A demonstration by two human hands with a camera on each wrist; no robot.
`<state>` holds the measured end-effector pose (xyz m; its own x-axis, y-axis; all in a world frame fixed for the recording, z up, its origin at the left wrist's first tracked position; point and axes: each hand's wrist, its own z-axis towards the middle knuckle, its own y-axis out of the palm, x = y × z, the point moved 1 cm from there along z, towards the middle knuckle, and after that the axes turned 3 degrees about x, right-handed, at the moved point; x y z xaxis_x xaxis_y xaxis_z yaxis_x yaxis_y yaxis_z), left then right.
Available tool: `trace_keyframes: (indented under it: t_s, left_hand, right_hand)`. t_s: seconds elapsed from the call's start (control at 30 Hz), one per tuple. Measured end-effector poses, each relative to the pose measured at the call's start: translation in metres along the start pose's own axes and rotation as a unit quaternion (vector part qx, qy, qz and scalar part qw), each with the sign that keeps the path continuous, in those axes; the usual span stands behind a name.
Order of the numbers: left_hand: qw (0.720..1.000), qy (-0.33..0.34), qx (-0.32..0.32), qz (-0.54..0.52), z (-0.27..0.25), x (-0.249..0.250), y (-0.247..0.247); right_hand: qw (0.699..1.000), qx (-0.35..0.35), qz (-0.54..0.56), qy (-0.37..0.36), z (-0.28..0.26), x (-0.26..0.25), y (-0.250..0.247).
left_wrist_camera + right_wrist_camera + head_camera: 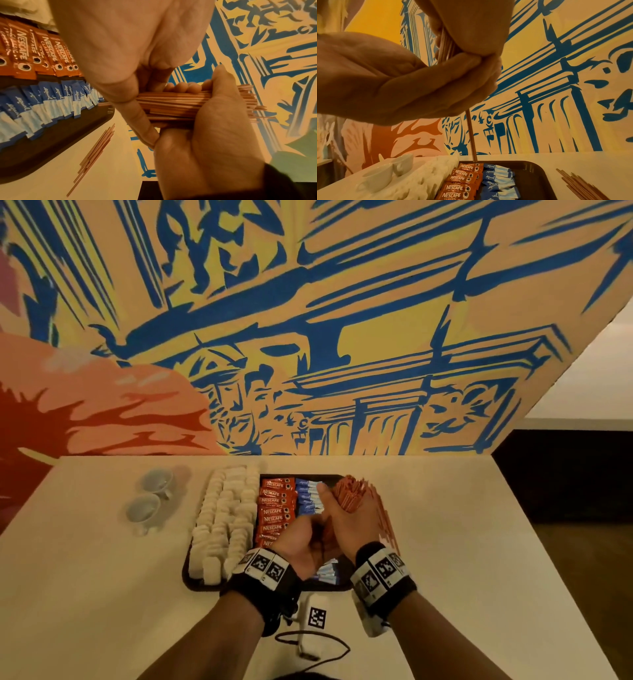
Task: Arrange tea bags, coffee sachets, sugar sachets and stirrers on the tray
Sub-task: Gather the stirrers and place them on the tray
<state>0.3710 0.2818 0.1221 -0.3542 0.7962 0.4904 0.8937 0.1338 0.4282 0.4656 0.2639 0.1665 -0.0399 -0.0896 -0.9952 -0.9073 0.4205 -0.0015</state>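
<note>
A thick bundle of orange stirrers [352, 494] stands over the right side of the dark tray [337, 585]. My right hand [337, 518] is wrapped around its middle, and my left hand [308, 537] grips its lower end. In the left wrist view the left thumb [137, 115] lies across the bundle [171, 105]. One stirrer [471, 135] hangs below the hands. On the tray lie rows of white tea bags [226, 515], red Nescafe coffee sachets [275, 508] and blue Equal sachets [310, 498].
Loose stirrers [387, 525] lie on the white table right of the tray. Two white cups [150, 498] sit at the left. A small white device with a cable [317, 618] rests near the front edge. The painted wall stands right behind the table.
</note>
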Motion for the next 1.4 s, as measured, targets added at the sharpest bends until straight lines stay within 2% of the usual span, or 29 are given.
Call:
trace_keyframes:
  t_s: [0.23,0.37,0.47,0.6,0.73,0.8,0.87,0.93,1.0,1.03,1.1,1.23,1.27,1.33,1.4]
  left_hand:
    - [0.999,-0.024,-0.019,0.021,-0.005,0.020,-0.023]
    - [0.998,-0.040,-0.014,0.049,-0.003,0.019,-0.026]
    - [0.998,-0.044,-0.032,0.032,-0.002,0.020,-0.028]
    - [0.998,-0.021,-0.065,0.012,0.008,0.020,-0.034]
    - [0.994,0.006,-0.033,-0.105,0.010,0.025,-0.034]
    - [0.989,0.058,-0.027,-0.137,0.009,0.033,-0.031]
    - [0.985,0.140,-0.012,-0.097,0.009,0.044,-0.031]
    - [0.974,0.227,-0.008,0.008,0.007,0.057,-0.029]
    - [0.938,0.305,-0.038,0.160,0.004,0.066,-0.024]
    - [0.910,0.334,-0.048,0.242,0.004,0.068,-0.020]
    - [0.859,0.367,-0.046,0.354,0.006,0.069,-0.015]
    - [0.815,0.396,-0.042,0.421,0.017,0.067,-0.007]
    - [0.811,0.402,-0.039,0.424,0.019,0.066,-0.006]
    - [0.824,0.393,-0.027,0.408,0.022,0.064,-0.005]
    - [0.871,0.333,-0.019,0.360,0.023,0.060,-0.005]
  right_hand:
    - [0.999,0.049,-0.008,-0.013,-0.012,0.001,0.027]
    - [0.996,0.081,-0.020,-0.003,-0.011,0.003,0.031]
    - [0.996,0.083,-0.017,0.001,-0.006,0.001,0.030]
    - [0.997,0.075,0.026,0.022,0.004,-0.005,0.020]
    - [0.997,0.046,0.050,0.026,0.020,-0.007,0.011]
    - [0.995,0.037,0.083,0.050,0.028,-0.005,0.007]
    - [0.990,0.041,0.107,0.081,0.034,-0.003,0.002]
    - [0.989,0.031,0.107,0.102,0.040,0.006,-0.004]
    - [0.990,-0.003,0.086,0.116,0.042,0.012,-0.008]
    - [0.990,-0.026,0.074,0.119,0.040,0.013,-0.009]
    - [0.989,-0.068,0.056,0.121,0.037,0.015,-0.011]
    - [0.978,-0.132,0.043,0.155,0.036,0.021,-0.012]
    - [0.976,-0.139,0.050,0.159,0.038,0.023,-0.013]
    - [0.976,-0.131,0.077,0.159,0.043,0.026,-0.016]
    - [0.980,-0.118,0.079,0.140,0.049,0.023,-0.018]
